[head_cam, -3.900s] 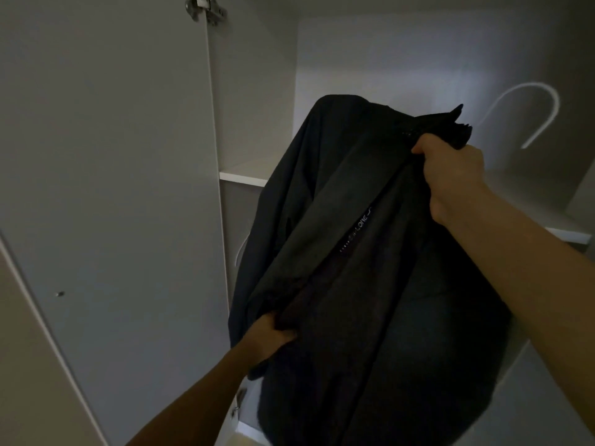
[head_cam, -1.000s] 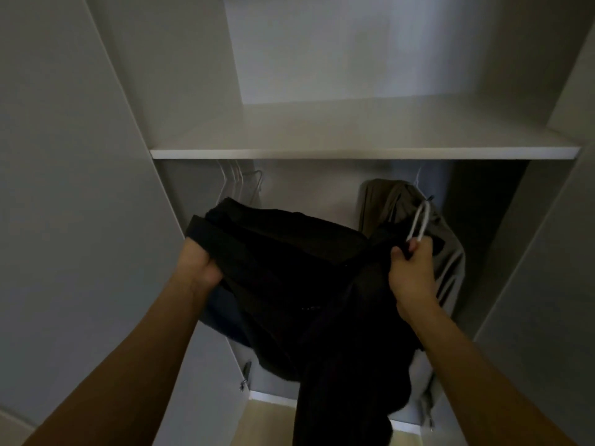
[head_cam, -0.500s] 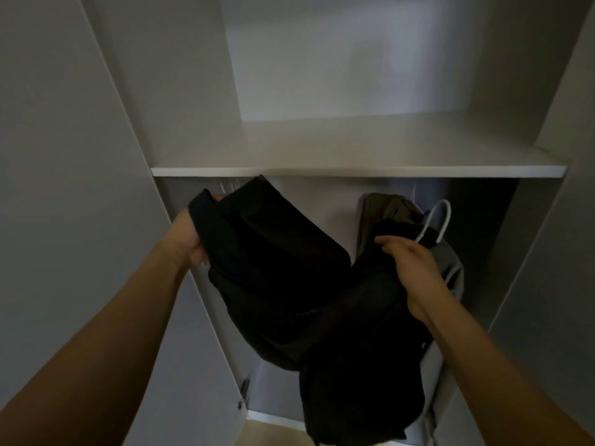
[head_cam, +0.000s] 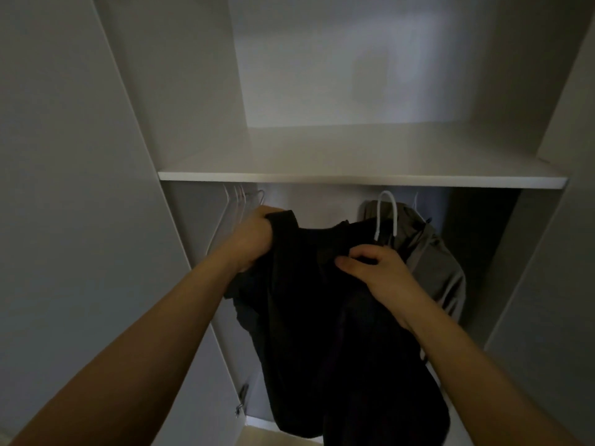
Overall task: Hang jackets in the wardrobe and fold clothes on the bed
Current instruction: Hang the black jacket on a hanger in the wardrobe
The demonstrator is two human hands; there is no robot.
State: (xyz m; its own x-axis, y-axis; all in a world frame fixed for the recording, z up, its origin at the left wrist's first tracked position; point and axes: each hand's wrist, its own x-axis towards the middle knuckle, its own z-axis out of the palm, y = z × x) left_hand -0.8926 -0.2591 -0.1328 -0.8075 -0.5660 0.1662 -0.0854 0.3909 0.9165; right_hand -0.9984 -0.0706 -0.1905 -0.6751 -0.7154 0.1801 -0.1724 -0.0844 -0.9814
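The black jacket [head_cam: 322, 300] hangs between both hands inside the open wardrobe [head_cam: 96, 156], just under the shelf [head_cam: 354, 175]. The left hand [head_cam: 254, 238] grips the jacket's upper left shoulder, fingers curled round a bunch of the cloth. The right hand [head_cam: 376, 268] pinches the fabric near the collar, thumb and fingertips closed on it. Just above and beyond the right hand a white hanger hook [head_cam: 386, 217] rises out of the jacket's neck. Most of the garment drops below and between the hands. Behind the right hand hangs a grey-olive jacket [head_cam: 441, 268]. Beyond the left hand a cluster of bare hangers [head_cam: 236, 204] is suspended below the shelf.
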